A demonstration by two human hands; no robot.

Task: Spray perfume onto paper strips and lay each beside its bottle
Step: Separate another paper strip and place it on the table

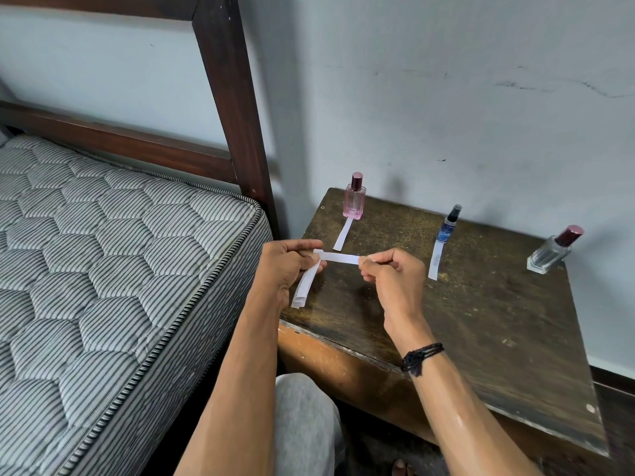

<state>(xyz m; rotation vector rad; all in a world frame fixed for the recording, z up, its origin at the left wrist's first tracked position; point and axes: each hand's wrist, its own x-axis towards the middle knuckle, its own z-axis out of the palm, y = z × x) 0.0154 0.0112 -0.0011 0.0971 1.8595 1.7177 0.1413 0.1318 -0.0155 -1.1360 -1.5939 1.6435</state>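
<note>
Presently, step in hand: drawing one single strip (338,257) free of the bundle of strips (304,286). I judge this because two bottles have paper by them and one has none.
Head view, left hand (288,266): fingers are curled round the bundle, which hangs down from the fist over the table's left edge. The thumb pins one end of the single strip.
Head view, right hand (391,276): thumb and forefinger pinch the strip's other end, the other fingers curled in. A black cord wristband (421,357) is on this wrist.
Single strip: held level and taut between both hands, above the table (481,321) toward its left edge, not touching it.
Pink bottle (354,197): upright near the far left corner. A laid strip (343,234) starts at its base and runs toward the near edge.
Blue bottle (448,225): about midway along the far edge, with a second laid strip (435,259) just in front of it.
Clear bottle (549,254): dark red cap, near the far right corner, no strip beside it. Probably the next target.
Technique: pull straight along the strip's length with the left thumb pressing the rest, so only one sheet leaves. Hold it by the very end, so the sprayed part is clear of the fingers.
Risk: the paper looks thin, so two sheets may cling, and a sideways tug could crease or tear it.
Surroundings: a striped mattress (120,252) and a dark wooden bed frame (233,97) stand left of the table.
</note>
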